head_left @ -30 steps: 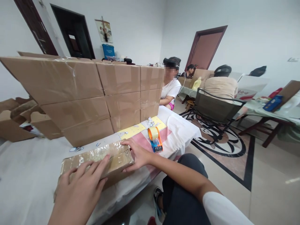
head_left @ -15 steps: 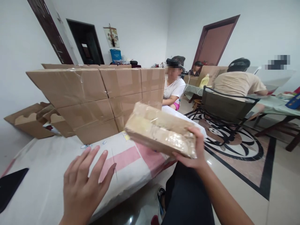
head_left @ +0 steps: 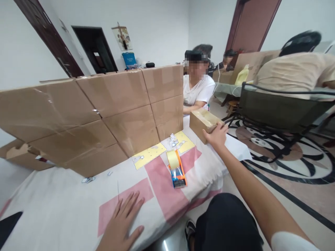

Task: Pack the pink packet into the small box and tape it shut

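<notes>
A small taped cardboard box (head_left: 200, 125) rests on the right edge of the cloth-covered table (head_left: 65, 195). My right hand (head_left: 216, 136) grips its near end, thumb on the near side and fingers over the far corner. Lower in the view, my left hand (head_left: 124, 218) lies spread on the cloth, holding nothing. Between my hands sits a tape dispenser (head_left: 176, 169), orange and blue, with a roll of tape in it. Small paper scraps (head_left: 173, 140) lie just beyond the dispenser.
Stacked cardboard boxes (head_left: 115, 108) form a wall along the table's far side. A person in white (head_left: 200, 87) sits behind the table's right end. Another person (head_left: 293, 75) sits on a dark chair (head_left: 282, 115) to the right. A dark flat object (head_left: 9, 228) lies at the left.
My right hand has carried the box from in front of me away and to the right, down onto the table's edge. The tape dispenser now shows. My left hand has lowered onto the cloth.
</notes>
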### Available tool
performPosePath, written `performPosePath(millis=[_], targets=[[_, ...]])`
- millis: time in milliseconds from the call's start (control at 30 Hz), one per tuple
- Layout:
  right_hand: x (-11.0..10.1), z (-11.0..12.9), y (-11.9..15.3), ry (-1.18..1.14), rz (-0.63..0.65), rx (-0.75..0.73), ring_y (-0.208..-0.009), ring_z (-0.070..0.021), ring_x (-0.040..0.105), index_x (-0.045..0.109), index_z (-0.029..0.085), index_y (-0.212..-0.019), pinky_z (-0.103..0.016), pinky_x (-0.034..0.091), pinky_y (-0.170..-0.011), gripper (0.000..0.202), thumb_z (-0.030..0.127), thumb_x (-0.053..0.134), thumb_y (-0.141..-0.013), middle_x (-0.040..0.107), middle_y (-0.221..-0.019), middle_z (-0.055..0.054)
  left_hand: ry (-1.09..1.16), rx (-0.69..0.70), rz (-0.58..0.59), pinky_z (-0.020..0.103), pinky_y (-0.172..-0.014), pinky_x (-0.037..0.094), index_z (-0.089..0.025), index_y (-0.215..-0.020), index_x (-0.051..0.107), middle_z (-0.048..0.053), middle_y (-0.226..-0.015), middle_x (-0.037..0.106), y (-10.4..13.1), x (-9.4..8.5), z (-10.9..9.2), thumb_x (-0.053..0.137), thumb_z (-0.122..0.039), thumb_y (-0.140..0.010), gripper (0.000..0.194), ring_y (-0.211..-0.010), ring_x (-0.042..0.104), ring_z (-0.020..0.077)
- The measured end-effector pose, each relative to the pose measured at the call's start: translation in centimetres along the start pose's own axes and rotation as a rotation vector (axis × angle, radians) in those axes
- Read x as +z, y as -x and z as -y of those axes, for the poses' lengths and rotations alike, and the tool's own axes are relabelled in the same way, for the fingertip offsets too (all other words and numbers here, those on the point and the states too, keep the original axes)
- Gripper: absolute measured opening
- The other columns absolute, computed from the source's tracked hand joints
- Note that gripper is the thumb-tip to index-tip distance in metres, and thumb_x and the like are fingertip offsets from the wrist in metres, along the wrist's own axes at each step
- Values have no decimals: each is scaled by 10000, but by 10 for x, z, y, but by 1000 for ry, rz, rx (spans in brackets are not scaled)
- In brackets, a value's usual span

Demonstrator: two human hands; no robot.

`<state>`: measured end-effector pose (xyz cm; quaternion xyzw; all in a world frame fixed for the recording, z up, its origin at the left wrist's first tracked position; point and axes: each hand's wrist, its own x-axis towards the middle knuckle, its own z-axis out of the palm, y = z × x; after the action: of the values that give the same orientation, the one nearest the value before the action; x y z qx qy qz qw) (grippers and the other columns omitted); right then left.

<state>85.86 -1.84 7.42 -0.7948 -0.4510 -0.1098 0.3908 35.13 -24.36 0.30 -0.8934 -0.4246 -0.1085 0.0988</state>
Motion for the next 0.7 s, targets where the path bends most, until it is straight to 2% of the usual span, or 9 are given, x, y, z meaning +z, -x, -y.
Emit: performPosePath(millis=[133,267,367,500,533,600,667,700], targets=[[44,38,-32,29,104,-54,-1208,-396,390,353,52,-1429,-476,421,-881,883,596,655,-803,375,-1352,-297,-42,27,7,488,-1121,443,-311,-1607,266,71,-1589,450,-3,-5,-1,584,-529,-911,796,-1420,489,304],[61,55,-48,43,157,-54,-1243,-398,381,299,46,-1490,-453,408,-875,916,596,632,-837,355,-1393,-321,-38,38,19,500,-1138,425,-285,-1605,281,80,-1592,446,-3,-3,1,592,-530,-906,803,-1430,473,314],[55,59,-49,67,238,-9,-1308,-410,385,246,84,-1538,-462,402,-955,972,598,666,-828,331,-1460,-321,23,-13,47,537,-1181,369,-300,-1608,262,78,-1626,388,-2,-2,0,566,-527,-931,776,-1460,434,315],[27,79,-42,91,367,138,-1324,-488,440,209,116,-1577,-562,419,-994,1103,486,805,-725,341,-1489,-369,205,-114,141,621,-1204,298,-350,-1596,273,63,-1659,318,-2,-6,-7,515,-568,-956,718,-1507,358,325],[21,88,-37,88,375,181,-1369,-518,391,161,118,-1591,-597,413,-1000,1182,465,836,-685,291,-1515,-397,259,-134,161,648,-1205,274,-352,-1586,300,65,-1661,313,-3,-8,-8,510,-586,-952,707,-1514,342,333],[10,114,-19,6,304,184,-1435,-516,314,139,130,-1593,-629,400,-1018,1179,437,822,-683,203,-1554,-417,361,-182,177,672,-1212,235,-333,-1560,366,79,-1663,309,-6,-14,-11,536,-599,-932,703,-1529,303,349],[2,147,12,-89,238,81,-1455,-491,294,191,118,-1573,-629,385,-1049,1100,418,781,-695,194,-1566,-399,462,-213,139,669,-1225,205,-296,-1528,430,102,-1646,349,-7,-20,-13,585,-573,-909,696,-1528,304,353],[-1,166,33,-123,231,10,-1444,-474,320,251,114,-1548,-615,383,-1066,1040,405,764,-691,243,-1557,-374,515,-231,91,654,-1233,203,-275,-1507,463,109,-1633,376,-7,-23,-14,614,-544,-896,684,-1525,309,351]])
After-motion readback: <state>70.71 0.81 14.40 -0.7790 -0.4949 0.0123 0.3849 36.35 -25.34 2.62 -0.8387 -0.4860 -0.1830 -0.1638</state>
